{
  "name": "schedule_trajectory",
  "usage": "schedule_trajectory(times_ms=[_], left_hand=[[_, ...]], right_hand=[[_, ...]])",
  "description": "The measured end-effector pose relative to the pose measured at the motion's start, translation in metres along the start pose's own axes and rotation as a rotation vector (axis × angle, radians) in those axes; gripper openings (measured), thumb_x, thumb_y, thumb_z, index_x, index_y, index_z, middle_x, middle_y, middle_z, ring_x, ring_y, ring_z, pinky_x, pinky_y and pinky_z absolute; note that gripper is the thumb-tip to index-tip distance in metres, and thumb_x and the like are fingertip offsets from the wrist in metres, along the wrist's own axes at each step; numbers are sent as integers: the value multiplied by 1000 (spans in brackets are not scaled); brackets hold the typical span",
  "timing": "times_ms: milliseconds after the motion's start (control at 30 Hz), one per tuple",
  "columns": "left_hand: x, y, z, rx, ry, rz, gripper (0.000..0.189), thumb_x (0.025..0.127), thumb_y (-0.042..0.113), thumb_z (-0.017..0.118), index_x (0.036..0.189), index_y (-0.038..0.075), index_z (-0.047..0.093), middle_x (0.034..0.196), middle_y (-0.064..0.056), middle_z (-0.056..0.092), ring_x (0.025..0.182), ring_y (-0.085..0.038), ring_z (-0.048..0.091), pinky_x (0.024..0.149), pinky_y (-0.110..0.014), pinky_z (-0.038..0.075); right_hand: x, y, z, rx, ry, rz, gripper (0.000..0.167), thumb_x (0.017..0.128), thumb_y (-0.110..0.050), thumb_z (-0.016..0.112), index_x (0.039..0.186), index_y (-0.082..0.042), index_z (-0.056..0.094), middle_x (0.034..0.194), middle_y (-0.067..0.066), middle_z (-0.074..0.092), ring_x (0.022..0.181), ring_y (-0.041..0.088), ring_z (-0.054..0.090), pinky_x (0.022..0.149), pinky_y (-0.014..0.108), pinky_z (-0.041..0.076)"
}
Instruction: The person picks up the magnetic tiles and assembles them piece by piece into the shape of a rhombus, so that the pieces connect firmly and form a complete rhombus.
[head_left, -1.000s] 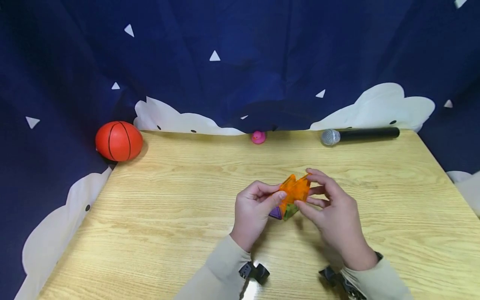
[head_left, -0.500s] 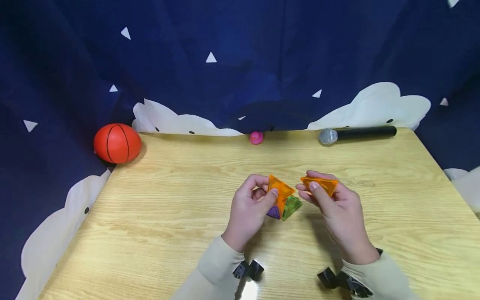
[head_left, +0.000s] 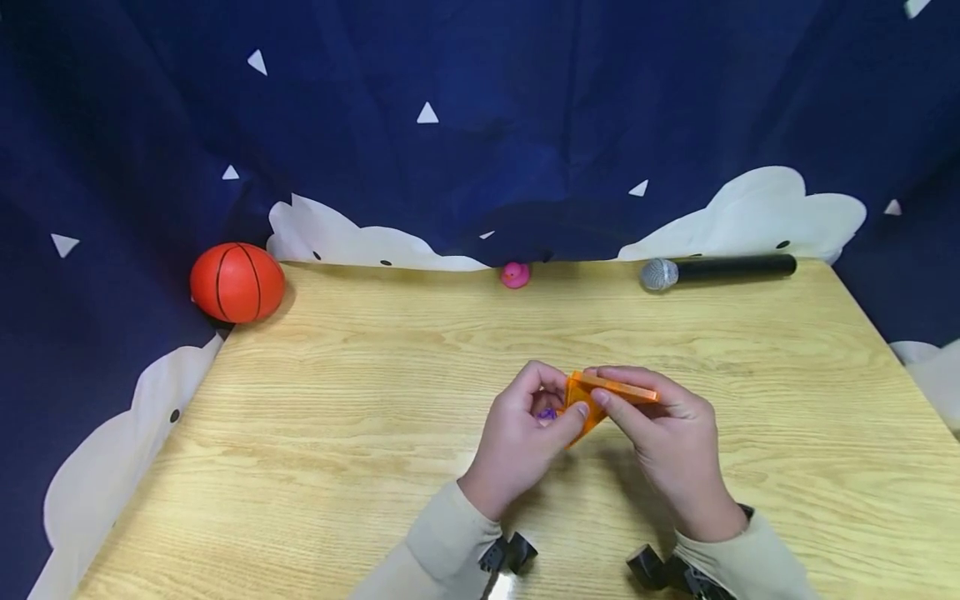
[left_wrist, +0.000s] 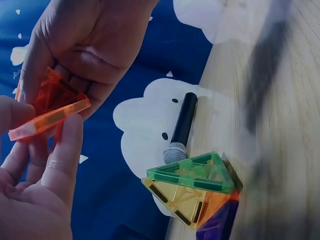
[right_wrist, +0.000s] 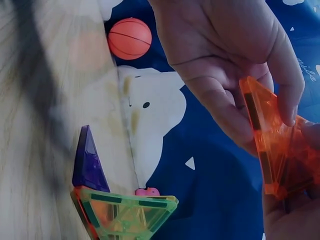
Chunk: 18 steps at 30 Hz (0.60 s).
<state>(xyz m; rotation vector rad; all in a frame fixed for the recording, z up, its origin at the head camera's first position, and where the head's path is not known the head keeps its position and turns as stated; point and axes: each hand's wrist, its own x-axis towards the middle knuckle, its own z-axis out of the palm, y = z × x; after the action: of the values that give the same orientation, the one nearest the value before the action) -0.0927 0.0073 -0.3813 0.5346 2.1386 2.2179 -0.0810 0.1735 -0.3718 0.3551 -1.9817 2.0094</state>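
Note:
My left hand pinches one orange triangular magnetic tile between thumb and fingers. The right hand grips a second orange magnetic tile, edge-on in the head view. The two tiles meet at an angle; in the right wrist view they overlap as orange pieces. Below the hands stands a small tile build: a green tile, a yellowish tile, an orange tile and a purple tile. In the head view the hands hide most of it.
On the wooden table, a pink rubber duck and a black microphone lie along the back edge. A red toy basketball sits at the back left corner. Behind hangs a dark blue curtain.
Half a second ago the hands were apart, each with an orange tile. They have come together again, and the tiles now touch. The hands now cover the green tile in the head view.

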Motion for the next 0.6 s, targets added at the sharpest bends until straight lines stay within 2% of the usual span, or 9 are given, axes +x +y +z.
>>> schedule_trajectory(times_ms=[133,233,300,433,600], left_hand=[[0,-1,-1,-85,-66,-61,17,93,3,67,106,2,55,82,-12,65,69,-9,59,60,-19,47],[2,-3,-3,-173,-127,-118,20,96,2,63,113,0,53,93,-15,66,78,-10,66,67,-21,53],[2,-3,-5,-244,-178,-157,23,98,2,60,119,-1,51,106,-15,65,89,-14,68,73,-28,57],[3,-2,-12,-350,-296,-191,32,101,4,56,131,1,47,123,-19,60,99,-17,67,77,-40,60],[2,0,-17,-402,-417,-194,37,102,6,54,138,2,44,132,-24,55,104,-19,66,76,-42,60]], right_hand=[[0,0,-2,-26,-25,-19,22,85,14,70,107,11,71,107,4,75,102,18,69,76,23,57],[1,-1,-4,-2,-25,-18,22,84,16,70,106,12,70,105,4,75,101,19,69,78,27,58],[2,-1,-6,46,-26,-11,22,84,16,70,106,13,70,104,4,75,98,18,71,78,26,58],[3,0,-10,255,-53,28,22,87,19,64,106,9,70,103,9,76,96,21,72,80,28,58],[3,4,-12,532,-102,88,30,92,23,53,107,3,70,106,15,74,99,25,70,89,31,56]])
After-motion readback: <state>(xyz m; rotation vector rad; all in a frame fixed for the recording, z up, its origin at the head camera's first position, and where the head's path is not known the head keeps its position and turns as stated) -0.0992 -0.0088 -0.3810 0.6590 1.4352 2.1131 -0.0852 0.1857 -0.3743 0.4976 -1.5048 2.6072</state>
